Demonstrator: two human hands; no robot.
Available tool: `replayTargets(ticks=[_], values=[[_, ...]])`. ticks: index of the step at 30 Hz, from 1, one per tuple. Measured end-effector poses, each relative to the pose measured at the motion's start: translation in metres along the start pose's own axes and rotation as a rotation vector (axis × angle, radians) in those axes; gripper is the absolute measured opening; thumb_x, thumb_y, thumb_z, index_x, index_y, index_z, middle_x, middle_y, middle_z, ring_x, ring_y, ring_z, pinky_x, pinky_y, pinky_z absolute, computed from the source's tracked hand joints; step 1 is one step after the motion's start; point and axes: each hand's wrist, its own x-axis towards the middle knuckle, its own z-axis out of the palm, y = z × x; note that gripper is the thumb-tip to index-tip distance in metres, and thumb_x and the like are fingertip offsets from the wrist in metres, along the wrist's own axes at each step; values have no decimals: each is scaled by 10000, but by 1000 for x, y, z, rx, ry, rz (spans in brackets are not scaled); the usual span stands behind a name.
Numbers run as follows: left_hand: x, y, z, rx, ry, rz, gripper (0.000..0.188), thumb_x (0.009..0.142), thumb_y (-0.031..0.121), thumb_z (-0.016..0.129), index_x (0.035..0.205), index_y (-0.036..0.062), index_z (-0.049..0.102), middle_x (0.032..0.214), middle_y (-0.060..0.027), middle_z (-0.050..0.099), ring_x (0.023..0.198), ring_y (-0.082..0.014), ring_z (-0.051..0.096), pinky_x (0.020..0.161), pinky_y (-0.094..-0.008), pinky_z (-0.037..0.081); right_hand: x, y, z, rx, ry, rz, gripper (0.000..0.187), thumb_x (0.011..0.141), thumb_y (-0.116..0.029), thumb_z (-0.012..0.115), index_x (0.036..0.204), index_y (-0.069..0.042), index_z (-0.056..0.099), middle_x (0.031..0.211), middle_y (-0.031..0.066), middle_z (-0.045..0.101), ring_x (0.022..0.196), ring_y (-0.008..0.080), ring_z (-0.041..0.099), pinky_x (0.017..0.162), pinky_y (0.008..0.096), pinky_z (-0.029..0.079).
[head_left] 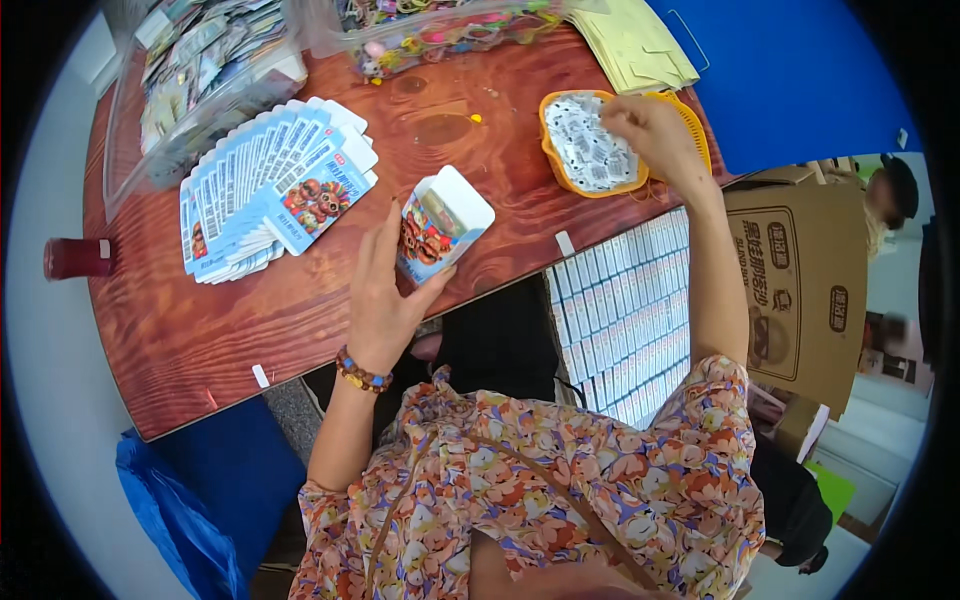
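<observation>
My left hand is closed around a small light-blue printed carton with red cartoon figures. Its white top flap stands open, and something greenish and clear shows inside. Over at the right, my right hand hovers at the far right rim of an orange plastic basket. Its fingers are curled together, and whatever they may pinch is hidden. Small white packets with dark print fill the basket. Left of my left hand lies a fanned stack of flat blue cartons.
A clear bin of cards and a clear bin of colourful trinkets stand at the back. Yellow paper sheets lie far right. Below the reddish wooden table are rows of packed boxes; a brown carton stands right. A dark-red jar is left.
</observation>
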Motion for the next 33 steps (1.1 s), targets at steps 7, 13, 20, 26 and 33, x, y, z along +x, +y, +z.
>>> replayTargets(ticks=[7, 13, 20, 26, 33], values=[[3, 17, 13, 64, -19, 82, 847, 744, 167, 847, 1457, 2, 423, 1252, -198, 560, 1135, -347, 589, 934, -417, 501, -22, 33, 29, -351, 170, -146, 218, 834, -251, 697, 929, -57, 675, 832, 120, 669, 809, 290, 656, 729, 393, 497], [-2, 14, 16, 106, -30, 70, 858, 737, 170, 851, 1460, 3, 419, 1240, -196, 565, 1127, -346, 589, 936, -423, 496, -16, 27, 20, -186, -53, 29, 166, 842, -205, 657, 864, -43, 625, 762, 78, 638, 692, 221, 623, 681, 349, 503], [6, 25, 21, 101, -64, 93, 847, 752, 191, 841, 1460, -1, 416, 1212, -194, 573, 1100, -352, 598, 914, -419, 503, -24, 42, 14, 495, -27, 59, 46, 892, -68, 642, 888, -24, 655, 724, -10, 591, 619, 42, 548, 540, 200, 438], [10, 25, 26, 179, -109, 95, 839, 761, 195, 833, 1460, 0, 413, 1227, -205, 566, 1104, -360, 597, 910, -425, 512, -19, 52, 19, 589, 27, 41, 188, 903, -93, 662, 1071, -13, 691, 758, -12, 605, 617, 29, 539, 537, 188, 426], [15, 27, 36, 178, -122, 137, 833, 760, 201, 833, 1452, -9, 418, 1243, -214, 554, 1123, -373, 592, 917, -433, 513, -15, 26, 32, 156, -77, 36, 199, 891, -109, 669, 1079, -51, 701, 735, -14, 592, 619, 53, 542, 563, 206, 430]])
